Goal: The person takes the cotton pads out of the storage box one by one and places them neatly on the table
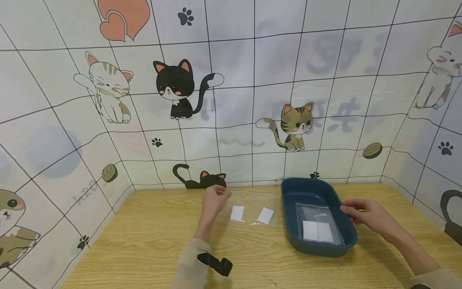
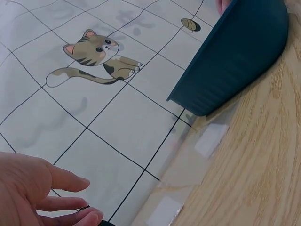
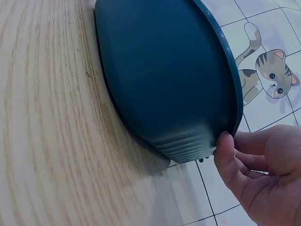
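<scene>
Two clear plastic bags lie on the table, each with a white rectangle: the left bag (image 1: 237, 198) and the right bag (image 1: 262, 200). My left hand (image 1: 214, 199) is at the upper left corner of the left bag. In the left wrist view the left hand (image 2: 42, 195) has its thumb and loosely bent fingers apart, with nothing seen between them. With thumb and fingers my right hand (image 1: 368, 216) pinches the right rim of a dark blue plastic basin (image 1: 288, 224). Inside the basin lies clear bagging (image 1: 306, 210) around two white rectangles; whether it is one bag or more, I cannot tell.
The wooden table (image 1: 144, 241) meets a cat-patterned wall covering (image 1: 234, 152) right behind the bags and basin. A black strap (image 1: 216, 264) sits on the left sleeve. The basin stands just right of the two bags.
</scene>
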{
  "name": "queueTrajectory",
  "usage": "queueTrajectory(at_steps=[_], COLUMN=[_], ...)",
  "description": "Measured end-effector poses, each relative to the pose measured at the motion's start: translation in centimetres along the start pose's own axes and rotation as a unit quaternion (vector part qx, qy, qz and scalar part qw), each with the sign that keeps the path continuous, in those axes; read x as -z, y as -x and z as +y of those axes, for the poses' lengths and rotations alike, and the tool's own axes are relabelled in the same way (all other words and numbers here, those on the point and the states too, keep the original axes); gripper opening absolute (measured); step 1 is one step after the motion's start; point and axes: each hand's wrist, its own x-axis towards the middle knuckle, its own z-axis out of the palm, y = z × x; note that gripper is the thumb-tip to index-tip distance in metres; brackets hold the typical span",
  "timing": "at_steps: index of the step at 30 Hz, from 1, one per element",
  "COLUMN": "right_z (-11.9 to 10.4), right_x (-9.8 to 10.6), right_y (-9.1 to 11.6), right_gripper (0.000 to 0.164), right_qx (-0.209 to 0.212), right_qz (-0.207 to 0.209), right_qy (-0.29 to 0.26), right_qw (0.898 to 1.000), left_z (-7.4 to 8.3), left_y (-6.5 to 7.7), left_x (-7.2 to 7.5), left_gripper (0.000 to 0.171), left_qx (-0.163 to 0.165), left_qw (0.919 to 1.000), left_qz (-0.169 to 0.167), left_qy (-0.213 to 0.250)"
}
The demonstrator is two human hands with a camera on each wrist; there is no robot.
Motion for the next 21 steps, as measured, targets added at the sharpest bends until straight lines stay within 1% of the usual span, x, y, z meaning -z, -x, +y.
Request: queueTrajectory(at_steps=[4, 9, 14, 21], right_z=[0.0, 0.0, 0.0, 0.0], right_x=[0.0, -0.1, -0.1, -0.2], right_y=[0.0, 0.0, 0.0, 0.0], right_gripper=[0.052, 0.052, 0.051, 0.05], right_qx=[0.003, 0.008, 0.012, 0.008], right_qz=[0.0, 0.0, -0.002, 0.001], right_qy=[-0.003, -0.012, -0.01, 0.001], right_qw=[1.0, 1.0, 1.0, 1.0], left_z=[0.7, 1.4, 2.1, 3.1], left_y=[0.4, 0.8, 1.2, 1.7], left_x=[-0.1, -0.2, -0.4, -0.9], left_gripper=[0.025, 0.027, 0.027, 0.025], left_qx=[-0.003, -0.01, -0.015, -0.042], left_qw=[1.0, 0.9997, 0.9987, 0.9968], left_qz=[-0.007, -0.017, -0.035, -0.052], left_qy=[0.002, 0.017, 0.034, 0.045])
